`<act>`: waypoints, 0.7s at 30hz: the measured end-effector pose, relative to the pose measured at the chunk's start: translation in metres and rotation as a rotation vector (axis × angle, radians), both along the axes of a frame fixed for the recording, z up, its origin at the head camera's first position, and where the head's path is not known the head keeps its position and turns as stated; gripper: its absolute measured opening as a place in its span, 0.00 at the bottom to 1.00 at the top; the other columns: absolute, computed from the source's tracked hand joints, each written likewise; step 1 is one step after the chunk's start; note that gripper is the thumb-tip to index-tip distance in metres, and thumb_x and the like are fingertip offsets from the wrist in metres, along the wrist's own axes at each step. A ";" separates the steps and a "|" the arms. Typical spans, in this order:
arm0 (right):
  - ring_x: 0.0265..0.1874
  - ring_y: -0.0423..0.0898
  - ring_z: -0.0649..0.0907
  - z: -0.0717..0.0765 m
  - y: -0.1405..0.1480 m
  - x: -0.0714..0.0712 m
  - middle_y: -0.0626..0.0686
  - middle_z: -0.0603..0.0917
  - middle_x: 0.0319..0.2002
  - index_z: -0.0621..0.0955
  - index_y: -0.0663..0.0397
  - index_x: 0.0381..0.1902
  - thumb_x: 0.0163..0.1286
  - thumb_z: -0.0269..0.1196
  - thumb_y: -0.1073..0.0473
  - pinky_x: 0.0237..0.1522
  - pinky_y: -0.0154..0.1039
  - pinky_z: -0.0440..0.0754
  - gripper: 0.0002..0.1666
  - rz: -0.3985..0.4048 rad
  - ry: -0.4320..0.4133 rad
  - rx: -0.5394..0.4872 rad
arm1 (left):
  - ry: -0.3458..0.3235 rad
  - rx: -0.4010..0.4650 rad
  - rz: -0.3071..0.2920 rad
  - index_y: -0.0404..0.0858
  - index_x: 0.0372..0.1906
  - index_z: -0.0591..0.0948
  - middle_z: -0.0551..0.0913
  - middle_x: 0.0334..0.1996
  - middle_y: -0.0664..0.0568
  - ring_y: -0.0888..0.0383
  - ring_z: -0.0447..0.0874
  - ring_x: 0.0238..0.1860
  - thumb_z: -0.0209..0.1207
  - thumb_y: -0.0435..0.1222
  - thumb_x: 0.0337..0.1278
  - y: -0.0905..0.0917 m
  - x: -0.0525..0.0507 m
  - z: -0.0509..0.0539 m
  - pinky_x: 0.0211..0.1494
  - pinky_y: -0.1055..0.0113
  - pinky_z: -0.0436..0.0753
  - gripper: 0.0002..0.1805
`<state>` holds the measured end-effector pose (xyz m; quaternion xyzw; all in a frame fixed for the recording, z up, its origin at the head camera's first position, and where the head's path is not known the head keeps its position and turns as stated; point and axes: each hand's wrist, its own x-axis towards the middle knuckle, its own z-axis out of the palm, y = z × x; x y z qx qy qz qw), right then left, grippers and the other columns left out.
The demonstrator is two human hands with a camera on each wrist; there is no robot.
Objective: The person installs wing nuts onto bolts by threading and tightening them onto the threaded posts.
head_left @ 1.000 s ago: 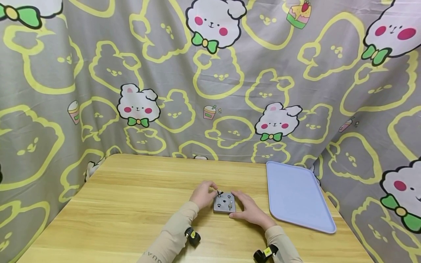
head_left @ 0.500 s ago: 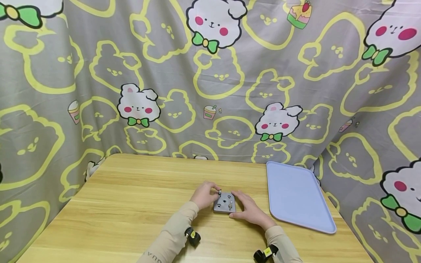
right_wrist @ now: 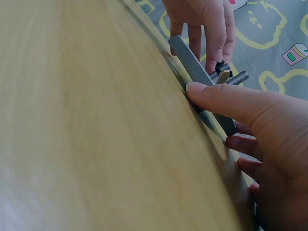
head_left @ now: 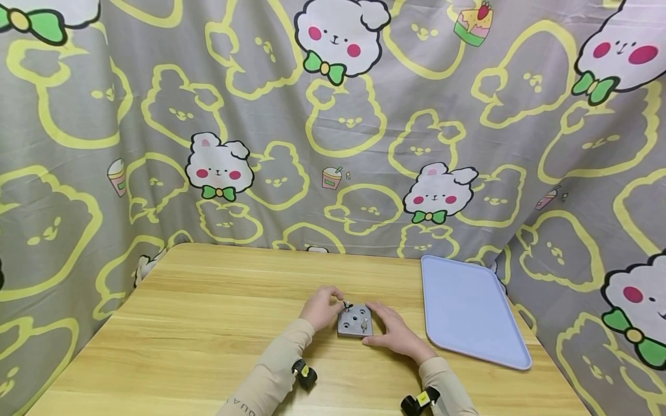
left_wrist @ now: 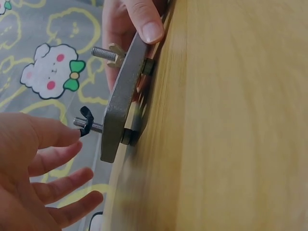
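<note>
A square grey metal plate (head_left: 355, 328) with several holes stands slightly off the wooden table on bolt heads. Two threaded bolts rise through it. One carries a black wing nut (left_wrist: 87, 117) partway along its thread, above the plate's face. On the other, a brass-coloured wing nut (left_wrist: 116, 57) sits close to the plate. My left hand (head_left: 321, 308) pinches a wing of the black nut between thumb and index finger, its other fingers spread. With the thumb on the near edge and fingers on the far side, my right hand (head_left: 396, 334) grips the plate.
A pale blue tray (head_left: 470, 312) lies at the right of the wooden table (head_left: 218, 300). Behind and at both sides hangs a patterned grey curtain (head_left: 291, 115). Each wrist wears a small black camera (head_left: 304, 374).
My left fingers closed further over the black wing nut half a second ago, then drew back, leaving more of it visible. The right hand and the plate have stayed in place.
</note>
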<state>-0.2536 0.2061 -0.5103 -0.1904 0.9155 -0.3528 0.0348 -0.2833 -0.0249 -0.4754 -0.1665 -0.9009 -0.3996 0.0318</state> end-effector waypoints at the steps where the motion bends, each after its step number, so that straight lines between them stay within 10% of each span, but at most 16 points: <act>1: 0.73 0.67 0.58 0.000 0.000 0.000 0.65 0.63 0.72 0.63 0.54 0.73 0.55 0.71 0.42 0.71 0.69 0.53 0.53 0.000 0.001 -0.001 | 0.000 0.000 0.013 0.41 0.35 0.81 0.83 0.46 0.43 0.48 0.81 0.48 0.63 0.36 0.57 0.000 0.000 0.000 0.53 0.51 0.80 0.03; 21: 0.73 0.66 0.58 0.000 0.001 0.000 0.63 0.64 0.72 0.63 0.54 0.73 0.55 0.71 0.41 0.71 0.69 0.54 0.53 0.009 0.009 0.009 | -0.046 -0.001 -0.096 0.38 0.45 0.84 0.81 0.53 0.40 0.42 0.77 0.59 0.63 0.32 0.54 0.002 -0.001 0.000 0.64 0.46 0.75 0.12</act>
